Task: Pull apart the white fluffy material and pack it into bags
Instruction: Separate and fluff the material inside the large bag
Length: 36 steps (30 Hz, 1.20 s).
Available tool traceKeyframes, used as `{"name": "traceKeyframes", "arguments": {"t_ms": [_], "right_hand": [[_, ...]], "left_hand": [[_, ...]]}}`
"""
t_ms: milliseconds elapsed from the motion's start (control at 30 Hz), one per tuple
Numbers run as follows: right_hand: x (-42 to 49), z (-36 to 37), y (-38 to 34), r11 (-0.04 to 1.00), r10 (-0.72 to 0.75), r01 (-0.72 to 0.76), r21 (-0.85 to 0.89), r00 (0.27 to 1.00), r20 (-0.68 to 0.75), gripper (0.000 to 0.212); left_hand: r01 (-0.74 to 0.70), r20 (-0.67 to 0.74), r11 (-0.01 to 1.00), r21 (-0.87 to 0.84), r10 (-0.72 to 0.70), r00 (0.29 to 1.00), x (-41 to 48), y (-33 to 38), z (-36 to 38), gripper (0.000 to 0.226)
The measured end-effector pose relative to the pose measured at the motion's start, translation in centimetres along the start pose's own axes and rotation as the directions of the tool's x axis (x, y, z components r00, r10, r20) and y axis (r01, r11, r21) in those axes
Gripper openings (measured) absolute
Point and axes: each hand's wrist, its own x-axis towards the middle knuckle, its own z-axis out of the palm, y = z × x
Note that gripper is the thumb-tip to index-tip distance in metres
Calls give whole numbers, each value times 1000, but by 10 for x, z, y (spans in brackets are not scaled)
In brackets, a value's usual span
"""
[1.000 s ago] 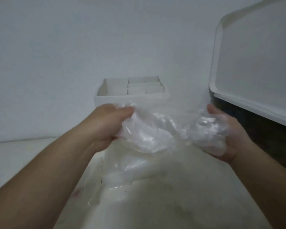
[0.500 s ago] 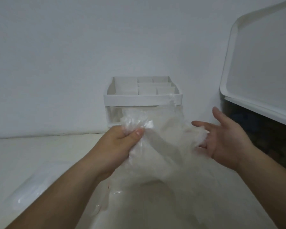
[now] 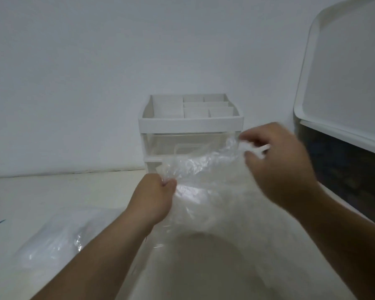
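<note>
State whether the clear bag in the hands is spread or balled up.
Spread: left hand and right hand pinch the clear bag at its top edge, stretched between them.

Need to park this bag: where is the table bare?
Bare table lies left of the organiser, between the wall and the second bag near-left. Centre is crowded: left hand and right hand grip the clear bag; the bin blocks the right.

The left grip (image 3: 155, 197) and right grip (image 3: 276, 164) pinch a clear bag (image 3: 204, 167) by its rim above the bench (image 3: 41, 195). An organizer (image 3: 191, 123) stands at the back edge behind it.
</note>
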Motion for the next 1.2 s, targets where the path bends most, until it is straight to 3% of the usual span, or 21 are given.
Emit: {"name": "traceKeyframes", "arguments": {"t_ms": [67, 133, 333, 433, 633, 800, 867, 933, 967, 1033, 1100, 1200], "right_hand": [[-14, 17, -12, 982, -165, 183, -38, 943, 290, 22], [-21, 35, -10, 980, -104, 172, -100, 869, 483, 26], [-10, 67, 10, 959, -13, 209, -191, 706, 708, 35], [-2, 71, 12, 958, -3, 219, -183, 648, 761, 38], [-4, 78, 9, 950, 11, 249, -189, 578, 816, 41], [-3, 81, -2, 942, 72, 243, -233, 532, 844, 59], [-3, 81, -6, 937, 81, 251, -241, 516, 853, 60], [-2, 80, -10, 930, 89, 268, -250, 498, 863, 59], [-1, 80, -11, 927, 91, 275, -254, 492, 866, 59], [-1, 81, -14, 921, 97, 290, -260, 475, 875, 52], [-2, 84, -14, 911, 87, 321, -260, 467, 880, 39], [-1, 88, -9, 921, 58, 313, -232, 478, 876, 35]], "left_hand": [[12, -40, 996, 88, -8, 999, 1, -1, 4, 40], [35, -64, 987, 159, -25, 998, 5, -4, 8, 37], [17, -7, 885, 466, -16, 1000, 4, -13, 9, 33], [2, -4, 872, 489, -1, 1000, 6, -17, 7, 28], [29, -98, 946, 323, 3, 995, 5, -22, -2, 10], [-9, -102, 995, 101, 19, 995, 8, -24, -9, 30], [-77, -176, 993, 91, 92, 980, 4, -21, -13, 37], [-261, -246, 945, 196, 305, 920, -4, -15, -15, 33], [-387, -222, 884, 262, 446, 867, -9, -12, -15, 26], [-589, -42, 724, 360, 643, 765, -14, -7, -9, 13], [-646, 145, 647, 405, 652, 744, -14, -8, -1, 24], [-582, 262, 610, 537, 535, 803, -10, -7, 2, 35]]}}
